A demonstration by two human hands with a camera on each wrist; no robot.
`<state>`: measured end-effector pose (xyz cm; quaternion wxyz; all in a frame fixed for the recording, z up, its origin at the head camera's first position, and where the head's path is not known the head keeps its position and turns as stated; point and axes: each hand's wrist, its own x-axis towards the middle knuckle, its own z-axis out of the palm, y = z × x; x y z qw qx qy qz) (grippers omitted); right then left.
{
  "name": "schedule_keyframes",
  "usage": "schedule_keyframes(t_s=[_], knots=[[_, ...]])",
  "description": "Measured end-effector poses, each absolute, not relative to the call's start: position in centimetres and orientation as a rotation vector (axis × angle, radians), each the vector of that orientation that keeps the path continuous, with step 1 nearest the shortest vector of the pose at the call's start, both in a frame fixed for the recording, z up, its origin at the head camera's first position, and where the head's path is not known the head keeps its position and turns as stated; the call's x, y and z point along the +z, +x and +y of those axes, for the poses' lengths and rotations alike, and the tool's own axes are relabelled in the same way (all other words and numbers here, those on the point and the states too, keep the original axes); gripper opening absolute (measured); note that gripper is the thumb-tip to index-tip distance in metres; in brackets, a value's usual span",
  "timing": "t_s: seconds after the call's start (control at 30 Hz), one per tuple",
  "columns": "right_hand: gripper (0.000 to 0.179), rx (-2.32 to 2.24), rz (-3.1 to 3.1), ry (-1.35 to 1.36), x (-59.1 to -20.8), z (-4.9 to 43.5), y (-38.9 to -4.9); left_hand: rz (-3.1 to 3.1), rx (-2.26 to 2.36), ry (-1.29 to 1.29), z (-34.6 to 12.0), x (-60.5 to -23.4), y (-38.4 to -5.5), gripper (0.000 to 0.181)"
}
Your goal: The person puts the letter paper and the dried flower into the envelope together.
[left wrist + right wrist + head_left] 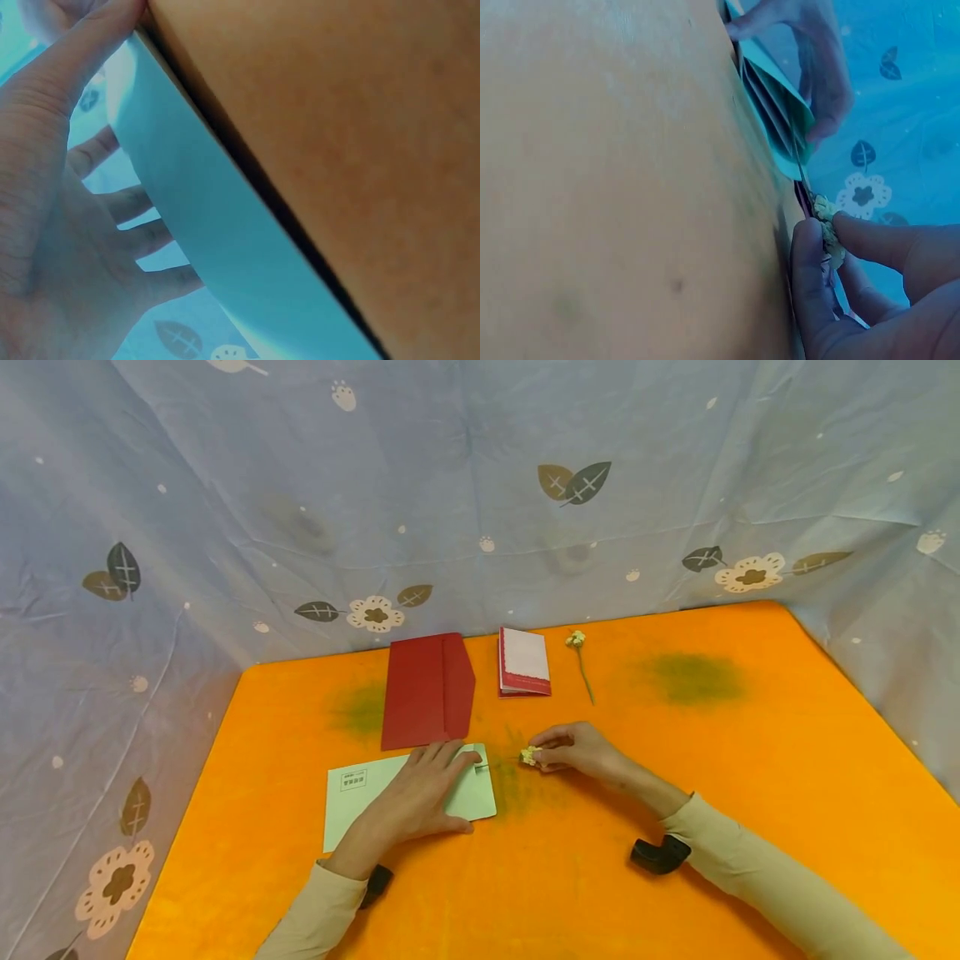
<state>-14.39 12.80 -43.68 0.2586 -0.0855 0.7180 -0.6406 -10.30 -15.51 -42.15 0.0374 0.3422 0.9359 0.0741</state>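
Note:
A pale green envelope lies on the table, its mouth gaping toward the right. My left hand rests across it with the fingers spread and the thumb along the near edge; the left wrist view shows the fingers over the envelope. Between its thumb and fingers, my right hand pinches the pale yellow head of a flower. In the right wrist view, the thin stem runs from the flower head into the envelope's mouth, where its far end is hidden.
A red envelope with its flap extended lies behind the green one. Beside it are a white and red card and another yellow flower with a green stem. Patterned cloth hangs along the orange table's back and sides.

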Motion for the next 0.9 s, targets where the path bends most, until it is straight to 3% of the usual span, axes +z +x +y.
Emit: schedule_keyframes(t_s=[0.9], knots=[[0.027, -1.765, 1.923, -0.244, -44.1, 10.3, -13.9, 2.867, 0.236, 1.062, -15.5, -42.2, -10.4, 0.092]])
